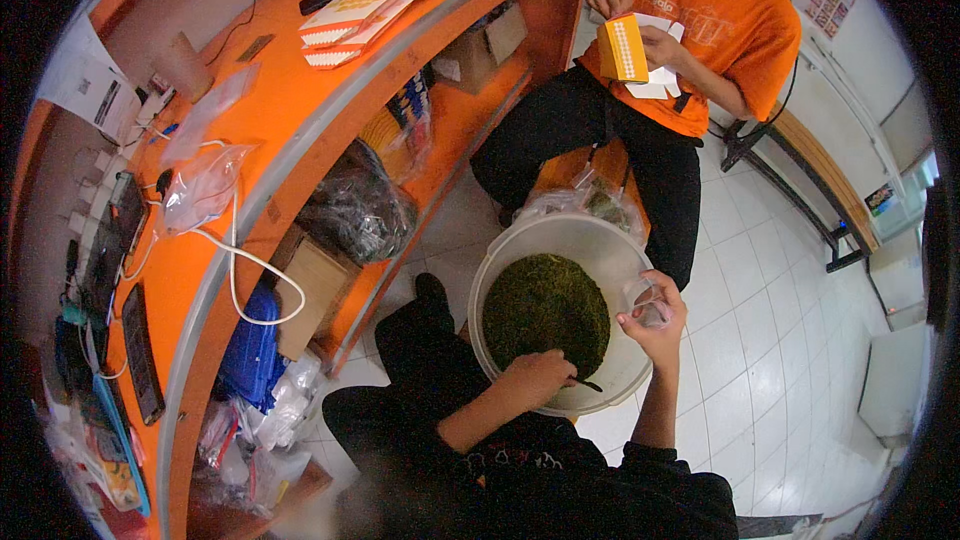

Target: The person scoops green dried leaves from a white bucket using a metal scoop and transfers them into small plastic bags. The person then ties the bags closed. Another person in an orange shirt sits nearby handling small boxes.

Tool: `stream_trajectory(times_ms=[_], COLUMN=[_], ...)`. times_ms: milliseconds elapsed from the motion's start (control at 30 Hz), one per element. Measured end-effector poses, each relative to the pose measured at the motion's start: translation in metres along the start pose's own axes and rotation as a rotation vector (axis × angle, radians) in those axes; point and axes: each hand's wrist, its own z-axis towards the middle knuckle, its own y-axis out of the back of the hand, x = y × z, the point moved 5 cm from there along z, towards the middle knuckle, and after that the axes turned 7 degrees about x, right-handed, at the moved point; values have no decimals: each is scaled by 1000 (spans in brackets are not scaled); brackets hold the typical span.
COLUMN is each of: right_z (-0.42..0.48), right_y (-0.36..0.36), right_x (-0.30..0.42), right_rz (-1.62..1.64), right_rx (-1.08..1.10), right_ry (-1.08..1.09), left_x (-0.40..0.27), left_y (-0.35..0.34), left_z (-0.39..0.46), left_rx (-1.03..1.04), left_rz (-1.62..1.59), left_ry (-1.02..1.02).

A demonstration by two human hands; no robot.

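In front of me a large translucent plastic tub (486, 270) holds a heap of dark green, finely cut dry material (547, 307). My left hand (538, 377) is over the tub's near side, its fingers closed around a small dark spoon-like utensil (589, 384). The utensil's exposed end points right, above the tub's bare inner wall. At the tub's right rim, my right hand (664, 319) grips a small clear plastic container (646, 304). Whether that is a cup or a pouch is hard to tell.
Opposite sits a person in an orange shirt (675, 0), handling a yellow and white carton (624, 51). Clear plastic bags (592, 199) lie behind the tub. On the left, an orange counter (270, 120) bears flattened cartons (360, 11), a white cable (255, 259) and a phone (142, 352).
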Motion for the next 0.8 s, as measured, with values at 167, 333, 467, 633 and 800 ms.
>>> stream_trajectory(times_ms=[167, 333, 467, 633, 800], right_z=[0, 3, 1, 6, 5], right_y=[0, -8, -13, -33, -57], right_x=[6, 16, 16, 37, 44], right_rz=[-87, -141, -232, -382, -368], right_rx=[-20, 1, 63, 218, 407], right_ry=[26, 69, 34, 73, 15], left_x=[-9, 15, 38, 50, 15], left_y=[23, 56, 76, 90, 101], left_z=[-9, -39, -64, -86, -90], left_rx=[-55, -449, -814, -1177, -1314], left_rz=[-161, -812, -1036, -1177, -1038], left_ry=[57, 82, 42, -73, -261])
